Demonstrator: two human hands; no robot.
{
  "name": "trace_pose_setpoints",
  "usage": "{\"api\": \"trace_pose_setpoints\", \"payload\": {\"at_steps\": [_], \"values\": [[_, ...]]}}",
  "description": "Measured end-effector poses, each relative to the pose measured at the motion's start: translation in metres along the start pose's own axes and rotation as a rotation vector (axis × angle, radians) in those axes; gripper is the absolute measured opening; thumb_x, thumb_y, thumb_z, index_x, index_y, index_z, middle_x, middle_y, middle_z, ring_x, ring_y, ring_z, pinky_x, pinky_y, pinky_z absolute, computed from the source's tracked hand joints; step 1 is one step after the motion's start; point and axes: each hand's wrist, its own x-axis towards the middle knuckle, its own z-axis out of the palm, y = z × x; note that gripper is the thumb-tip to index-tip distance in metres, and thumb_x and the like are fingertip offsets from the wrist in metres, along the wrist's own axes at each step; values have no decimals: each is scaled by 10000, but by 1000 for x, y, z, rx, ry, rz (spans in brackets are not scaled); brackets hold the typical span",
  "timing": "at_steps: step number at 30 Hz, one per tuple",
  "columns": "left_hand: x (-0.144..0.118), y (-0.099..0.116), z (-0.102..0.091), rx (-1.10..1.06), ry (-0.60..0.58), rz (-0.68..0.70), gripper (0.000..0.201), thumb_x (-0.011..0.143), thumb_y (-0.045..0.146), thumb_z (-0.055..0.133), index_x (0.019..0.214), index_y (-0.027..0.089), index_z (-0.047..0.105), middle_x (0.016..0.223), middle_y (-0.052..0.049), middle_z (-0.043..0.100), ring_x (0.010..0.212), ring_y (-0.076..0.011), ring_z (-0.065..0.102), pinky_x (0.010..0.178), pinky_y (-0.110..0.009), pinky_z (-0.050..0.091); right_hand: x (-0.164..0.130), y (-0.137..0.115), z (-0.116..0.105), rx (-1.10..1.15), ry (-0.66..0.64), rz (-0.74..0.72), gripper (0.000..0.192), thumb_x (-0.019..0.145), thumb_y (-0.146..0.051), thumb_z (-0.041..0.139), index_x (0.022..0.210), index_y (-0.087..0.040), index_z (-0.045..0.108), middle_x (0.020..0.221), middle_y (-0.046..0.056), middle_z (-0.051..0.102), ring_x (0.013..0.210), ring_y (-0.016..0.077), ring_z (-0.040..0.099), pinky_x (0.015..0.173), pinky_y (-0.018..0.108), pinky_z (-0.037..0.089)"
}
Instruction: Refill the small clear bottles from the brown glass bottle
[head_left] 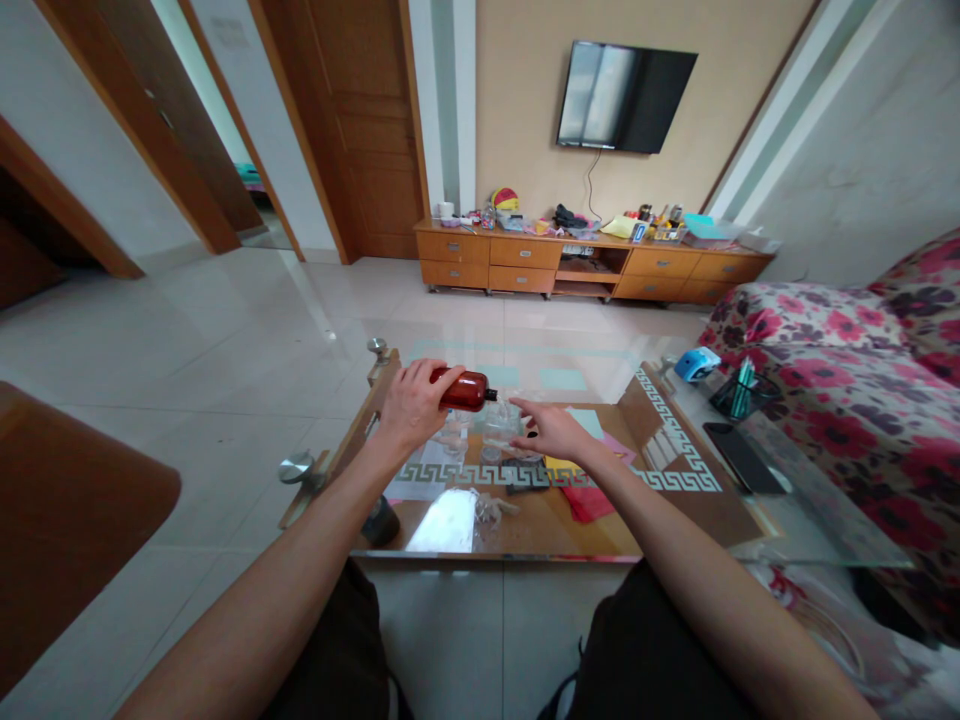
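Note:
A reddish-brown bottle (466, 390) is tipped almost level, its dark neck pointing right. My left hand (418, 400) is closed around its body. Below the neck, clear see-through vessels (498, 430) stand on the glass table; their outlines are faint. My right hand (556, 432) is just right of these vessels, index finger reaching toward them. A small dark cap-like piece (532, 434) shows among its curled fingers. Whether this hand touches a vessel I cannot tell.
The glass coffee table (817, 510) has a key-pattern border. On its right are a black phone (739, 455), a pen holder (742, 390) and a blue object (697, 364). Coloured papers (589, 500) show near the middle. A floral sofa (810, 320) flanks the right side.

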Motion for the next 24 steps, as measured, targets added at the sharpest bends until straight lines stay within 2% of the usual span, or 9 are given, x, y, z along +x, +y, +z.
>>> {"api": "trace_pose_setpoints", "payload": {"at_steps": [24], "values": [[0,1,-2,-3,3,-9,652,859,76,638,1467,311,621,1400,-129,630,1322,-361,540,1068,-532,409,0,1,1,-7,9,-2,852,874,-494,822,1621,-288,468,1230,94,783,1028,264,762,865,348,579]]}}
